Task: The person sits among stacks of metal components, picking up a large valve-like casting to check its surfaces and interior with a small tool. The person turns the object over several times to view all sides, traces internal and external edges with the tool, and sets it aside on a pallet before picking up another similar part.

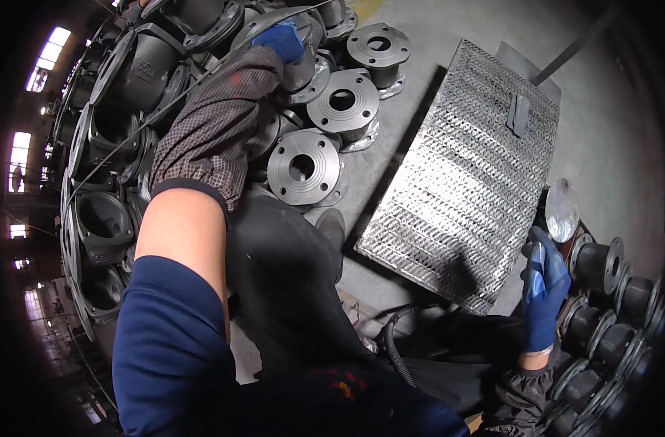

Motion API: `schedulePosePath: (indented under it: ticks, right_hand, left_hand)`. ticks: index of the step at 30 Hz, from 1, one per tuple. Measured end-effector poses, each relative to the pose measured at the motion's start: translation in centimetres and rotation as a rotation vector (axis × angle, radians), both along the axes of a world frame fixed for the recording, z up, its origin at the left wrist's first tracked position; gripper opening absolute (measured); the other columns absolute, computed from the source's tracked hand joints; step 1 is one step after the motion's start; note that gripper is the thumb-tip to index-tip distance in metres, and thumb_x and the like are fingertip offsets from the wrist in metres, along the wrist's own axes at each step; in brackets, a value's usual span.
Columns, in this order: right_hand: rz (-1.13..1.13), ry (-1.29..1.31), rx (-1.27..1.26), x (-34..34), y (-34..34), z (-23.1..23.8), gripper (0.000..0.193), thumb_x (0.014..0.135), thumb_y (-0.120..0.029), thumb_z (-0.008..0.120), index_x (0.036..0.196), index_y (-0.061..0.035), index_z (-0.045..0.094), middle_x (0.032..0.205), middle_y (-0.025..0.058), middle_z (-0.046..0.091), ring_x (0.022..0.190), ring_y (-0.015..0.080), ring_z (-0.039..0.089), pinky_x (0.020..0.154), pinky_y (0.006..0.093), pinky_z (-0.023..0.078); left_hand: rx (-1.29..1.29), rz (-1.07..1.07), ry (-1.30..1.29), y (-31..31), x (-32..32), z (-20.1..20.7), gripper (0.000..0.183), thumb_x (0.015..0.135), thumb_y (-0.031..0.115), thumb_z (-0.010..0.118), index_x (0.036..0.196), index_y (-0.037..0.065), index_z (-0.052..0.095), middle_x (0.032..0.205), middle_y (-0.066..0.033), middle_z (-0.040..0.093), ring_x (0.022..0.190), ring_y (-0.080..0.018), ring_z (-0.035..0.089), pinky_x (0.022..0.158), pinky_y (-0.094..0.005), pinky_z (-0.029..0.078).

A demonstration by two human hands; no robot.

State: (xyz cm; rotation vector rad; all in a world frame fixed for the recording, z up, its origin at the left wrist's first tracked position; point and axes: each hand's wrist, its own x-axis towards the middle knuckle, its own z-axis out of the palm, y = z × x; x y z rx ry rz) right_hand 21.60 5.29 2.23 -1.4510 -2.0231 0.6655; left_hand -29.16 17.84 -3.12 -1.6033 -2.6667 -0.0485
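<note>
My left arm, in a checked sleeve cover, stretches up to a pile of grey metal pieces. There my left hand, in a blue glove, is closed over the edge of a grey flanged pipe fitting; its fingertips are partly hidden. Close by stand several more fittings with round, bolt-holed flanges, among them a near one, a middle one and a far one. At the right, my right hand, also gloved in blue, has its fingers stretched out beside a silvery disc. I see nothing in it.
A textured metal-topped table stands between my hands, with a small grey bar on it. Larger castings are stacked along the left. More flanged fittings fill the lower right. A dark cable runs near my legs.
</note>
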Motion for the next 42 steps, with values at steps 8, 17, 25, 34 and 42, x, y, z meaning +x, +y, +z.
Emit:
schedulePosePath:
  ticks: [8,17,25,34,42]
  right_hand:
    - [0.127,0.005,0.184,-0.5,-1.9,1.6,0.021,0.085,-0.007,0.055,0.105,0.0007,0.059,0.09,0.0153,0.063,0.082,0.0227,0.062,0.074,0.029,0.046]
    - [0.101,0.06,0.336,2.7,-4.2,2.9,0.024,0.086,-0.012,0.055,0.106,-0.0009,0.059,0.087,0.0157,0.063,0.079,0.0206,0.06,0.074,0.0282,0.045]
    - [0.135,0.146,0.211,9.3,-2.9,-1.5,0.035,0.088,-0.014,0.048,0.117,0.0052,0.051,0.108,0.0117,0.06,0.08,0.0113,0.055,0.062,0.0223,0.043]
    - [-0.077,0.333,0.225,8.9,-3.0,-2.8,0.035,0.094,-0.028,0.046,0.11,0.0004,0.058,0.081,0.0039,0.064,0.056,0.0051,0.05,0.043,0.017,0.031]
    - [-0.13,0.331,0.097,11.9,-2.4,-4.6,0.033,0.094,-0.023,0.043,0.113,0.0001,0.056,0.079,0.0031,0.06,0.052,0.0033,0.045,0.042,0.0175,0.032]
  left_hand:
    - [-0.048,-0.11,-0.036,-5.1,7.7,1.0,0.049,0.068,0.044,0.061,0.099,0.006,0.063,0.101,-0.0171,0.063,0.092,-0.0286,0.062,0.079,-0.0379,0.049]
    - [0.188,-0.365,-0.155,-13.0,22.1,2.9,0.028,0.068,0.024,0.06,0.087,0.003,0.064,0.077,-0.0167,0.064,0.071,-0.0315,0.062,0.064,-0.0392,0.049]
    - [0.19,-0.79,-0.041,-20.6,32.1,-1.3,0.074,0.064,0.02,0.06,0.13,-0.003,0.035,0.065,-0.0109,0.058,0.061,-0.0271,0.058,0.063,-0.0421,0.043]
    - [0.362,-0.991,-0.333,-23.5,31.8,2.2,0.067,0.06,0.032,0.07,0.117,0.003,0.052,0.072,-0.0143,0.058,0.071,-0.0295,0.056,0.067,-0.0403,0.043]
    - [0.541,-0.356,-0.913,-21.3,25.1,2.9,0.036,0.083,0.032,0.056,0.094,-0.001,0.063,0.08,-0.0166,0.065,0.071,-0.0233,0.063,0.066,-0.0316,0.048]
